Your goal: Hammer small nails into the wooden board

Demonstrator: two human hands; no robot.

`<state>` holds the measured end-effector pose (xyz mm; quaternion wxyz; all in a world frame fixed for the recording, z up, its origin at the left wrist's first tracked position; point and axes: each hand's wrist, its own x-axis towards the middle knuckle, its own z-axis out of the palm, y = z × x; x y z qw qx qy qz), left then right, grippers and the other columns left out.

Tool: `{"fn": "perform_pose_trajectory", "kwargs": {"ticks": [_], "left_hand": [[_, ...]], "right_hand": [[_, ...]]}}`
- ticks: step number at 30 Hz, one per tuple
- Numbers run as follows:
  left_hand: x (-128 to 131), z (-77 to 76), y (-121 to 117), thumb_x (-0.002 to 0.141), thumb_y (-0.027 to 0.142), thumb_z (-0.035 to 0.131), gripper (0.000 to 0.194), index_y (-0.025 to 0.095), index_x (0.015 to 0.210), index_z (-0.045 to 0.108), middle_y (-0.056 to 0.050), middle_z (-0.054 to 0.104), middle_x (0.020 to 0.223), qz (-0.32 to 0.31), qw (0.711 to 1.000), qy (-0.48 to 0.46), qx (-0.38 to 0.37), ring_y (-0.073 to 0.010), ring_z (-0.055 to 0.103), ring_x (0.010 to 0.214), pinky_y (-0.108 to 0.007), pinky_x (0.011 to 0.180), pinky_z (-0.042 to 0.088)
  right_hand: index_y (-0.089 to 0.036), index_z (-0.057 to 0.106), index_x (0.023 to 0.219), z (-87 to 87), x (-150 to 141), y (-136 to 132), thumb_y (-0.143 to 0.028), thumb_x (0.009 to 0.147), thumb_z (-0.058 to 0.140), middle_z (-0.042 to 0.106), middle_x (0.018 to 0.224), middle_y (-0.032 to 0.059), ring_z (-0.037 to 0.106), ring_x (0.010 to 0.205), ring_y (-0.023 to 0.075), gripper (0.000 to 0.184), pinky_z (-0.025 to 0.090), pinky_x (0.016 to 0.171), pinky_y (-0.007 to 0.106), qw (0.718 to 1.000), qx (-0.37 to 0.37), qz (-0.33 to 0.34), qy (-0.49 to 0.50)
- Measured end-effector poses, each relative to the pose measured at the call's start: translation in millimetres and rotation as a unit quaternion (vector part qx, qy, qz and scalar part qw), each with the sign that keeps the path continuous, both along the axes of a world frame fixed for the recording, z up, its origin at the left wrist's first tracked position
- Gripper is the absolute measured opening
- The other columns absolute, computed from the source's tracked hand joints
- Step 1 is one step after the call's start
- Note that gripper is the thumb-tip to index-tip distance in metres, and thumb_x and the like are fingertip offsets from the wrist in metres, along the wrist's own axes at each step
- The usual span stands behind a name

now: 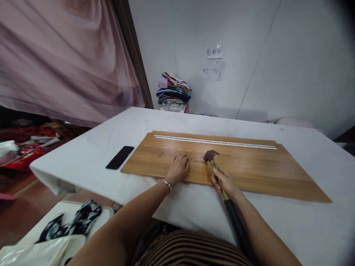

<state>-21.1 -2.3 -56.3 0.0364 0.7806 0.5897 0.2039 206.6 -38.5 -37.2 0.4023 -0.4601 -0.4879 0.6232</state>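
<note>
My right hand [223, 181] is wrapped round the handle of a claw hammer [226, 201], whose wooden neck runs into a long black grip. The rusty hammer head [210, 155] is at the wooden board, its claw pointing right; I cannot tell whether it touches. My left hand [179, 168], with a bracelet at the wrist, rests on the board [257, 170] left of the hammer. Its fingers are curled together, and what they may hold is hidden. Between the hands runs a row of small nails [196, 160]. Farther left lies a little pile of loose nails [161, 154].
Two white measuring strips [216, 142] lie along the board's far side. A black phone [120, 157] is left of the board on the white-covered table [91, 147]. Folded cloths [174, 92] are stacked by the wall, and a patterned cloth [80, 218] lies at lower left.
</note>
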Motion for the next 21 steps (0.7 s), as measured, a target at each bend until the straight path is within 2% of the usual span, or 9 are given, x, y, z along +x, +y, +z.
{"fn": "perform_pose_trajectory", "kwargs": {"ticks": [7, 13, 21], "left_hand": [[0.6, -1.6, -0.7, 0.093, 0.021, 0.048, 0.023, 0.017, 0.108, 0.065, -0.011, 0.065, 0.123, 0.009, 1.000, -0.022, 0.001, -0.0222, 0.055, 0.120, -0.041, 0.108, 0.038], [0.0, -2.0, -0.4, 0.093, 0.021, 0.048, 0.026, 0.017, 0.115, 0.063, -0.010, 0.064, 0.126, -0.002, 1.000, -0.024, 0.004, -0.0216, 0.055, 0.120, -0.039, 0.107, 0.040], [0.0, 0.0, 0.2, 0.094, 0.022, 0.048, 0.025, 0.019, 0.114, 0.063, -0.008, 0.066, 0.123, -0.011, 1.000, -0.020, 0.003, -0.0209, 0.056, 0.118, -0.039, 0.107, 0.039]], "right_hand": [[-0.022, 0.049, 0.061, 0.4, 2.8, -0.5, -0.074, 0.071, 0.058, 0.040, 0.035, -0.0069, 0.032, 0.029, 0.0074, 0.053, 0.028, 0.029, 0.020, 0.999, 0.011, 0.020, -0.026], [-0.023, 0.049, 0.061, 1.2, 2.7, -1.3, -0.074, 0.072, 0.056, 0.041, 0.034, -0.0064, 0.033, 0.029, 0.0079, 0.053, 0.028, 0.030, 0.020, 0.999, 0.021, 0.020, -0.024], [-0.023, 0.049, 0.066, 4.0, -0.4, -2.2, -0.070, 0.073, 0.060, 0.042, 0.037, -0.0076, 0.033, 0.029, 0.0077, 0.048, 0.028, 0.029, 0.019, 1.000, 0.009, 0.011, -0.007]]}}
